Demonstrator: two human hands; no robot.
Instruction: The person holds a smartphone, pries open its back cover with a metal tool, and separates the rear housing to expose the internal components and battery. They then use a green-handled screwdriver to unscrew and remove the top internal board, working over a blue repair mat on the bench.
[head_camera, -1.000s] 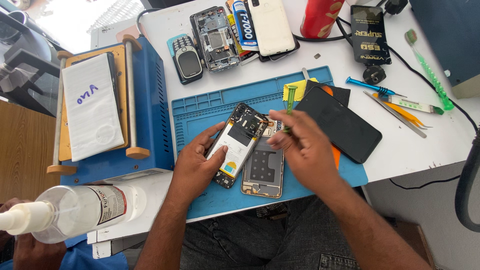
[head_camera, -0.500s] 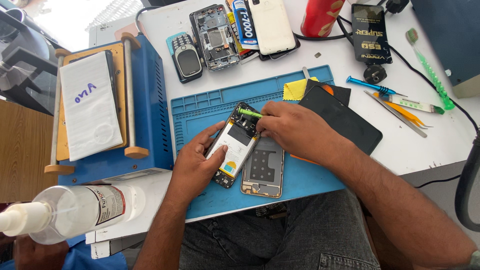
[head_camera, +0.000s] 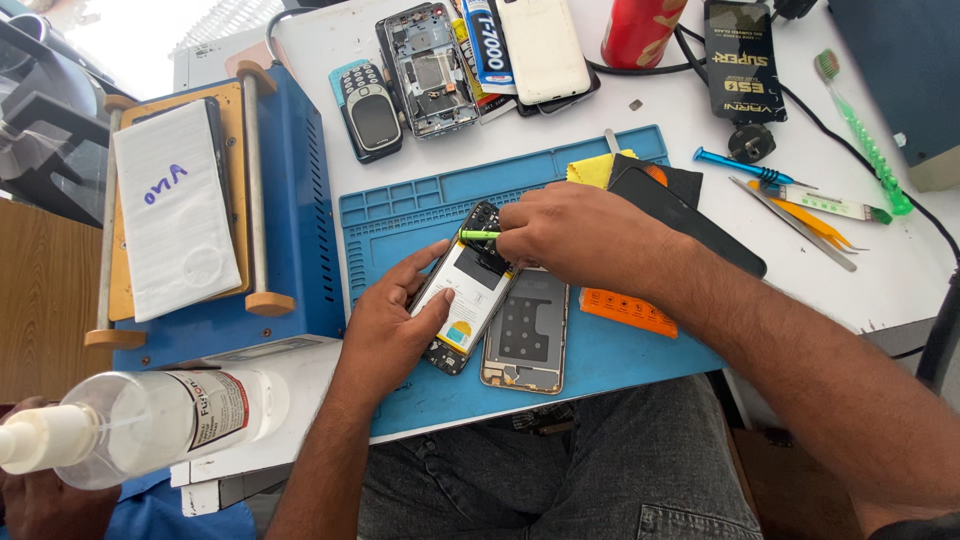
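blue mat (head_camera: 620, 350): two hands, one opened phone (head_camera: 466, 285), one green tool (head_camera: 480, 234)

**Clutter around the blue mat**

At the frame's top, a keypad phone (head_camera: 371, 117) lies beside a stripped phone frame (head_camera: 431, 68) and a red can (head_camera: 640, 28). Tweezers (head_camera: 796, 225) and a green toothbrush (head_camera: 862, 136) sit right; a clear spray bottle (head_camera: 150, 424) fills lower left.
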